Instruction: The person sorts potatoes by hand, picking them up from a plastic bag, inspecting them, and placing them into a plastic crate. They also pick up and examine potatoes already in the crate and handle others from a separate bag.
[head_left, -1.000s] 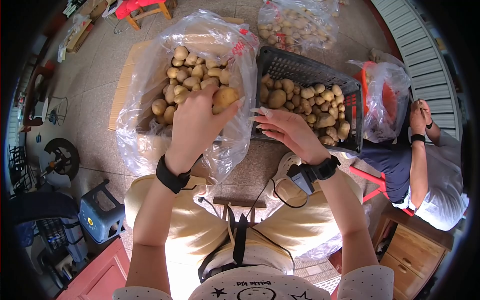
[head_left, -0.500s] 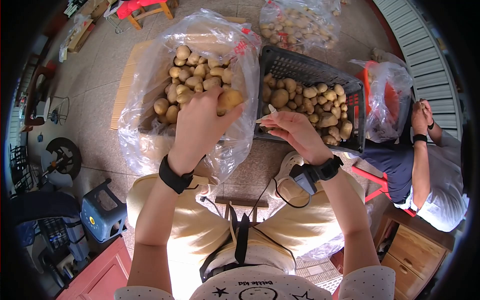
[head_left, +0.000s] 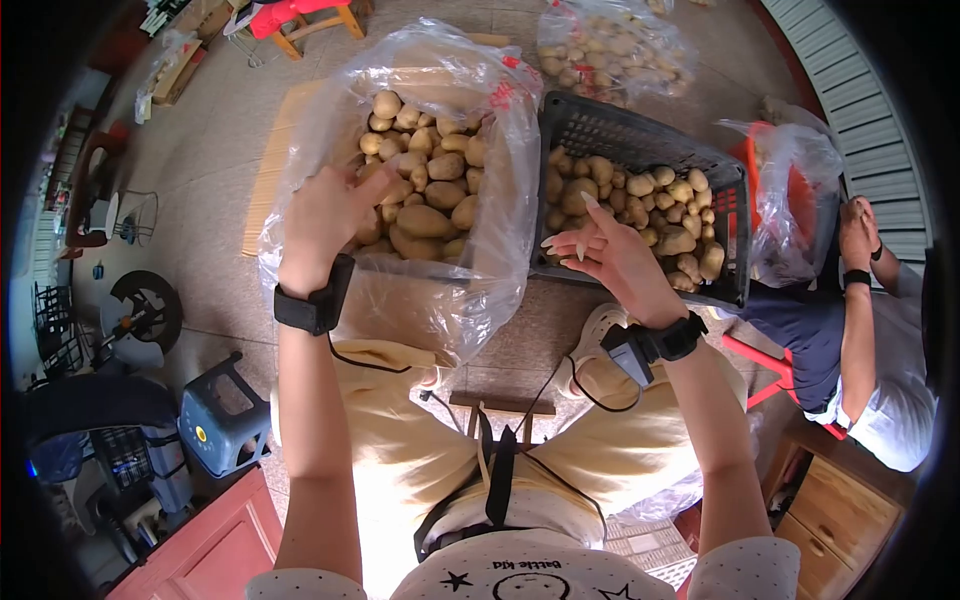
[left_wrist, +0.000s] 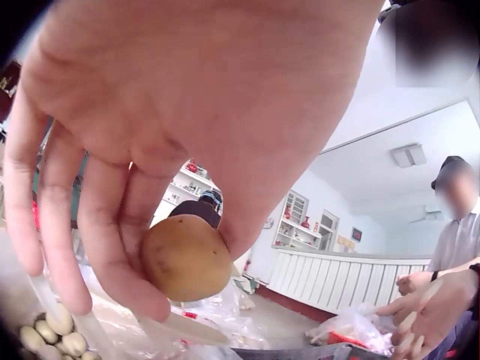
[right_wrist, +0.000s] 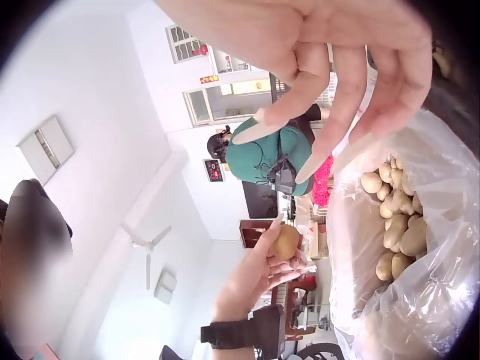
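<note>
The readable writing is on the wearer's white shirt, on the near side of the black crate: "Battle kid", upside down in the head view, with black outlined and solid stars and a round line-drawn figure. Just left of the crate, the clear plastic liner of an open box carries red print near its far right corner, too crumpled to read. The clear bag of potatoes beyond the crate also shows red marks, likewise illegible.

The held potato is plump and rounded, yellow-brown and smooth, with small dark specks and a duller patch on one side. It is well left of the crate, in the left hand, whose grip is clamped on it between thumb and fingers; the head view hides it behind that hand. The right hand is above the crate's near left part, its grip apart, with long pale nails and nothing held.

Left of the crate, the potatoes in the liner include large oval ones toward the near side; the potatoes in the crate look mostly smaller. Right of the crate stands a red container partly covered in clear plastic.
</note>
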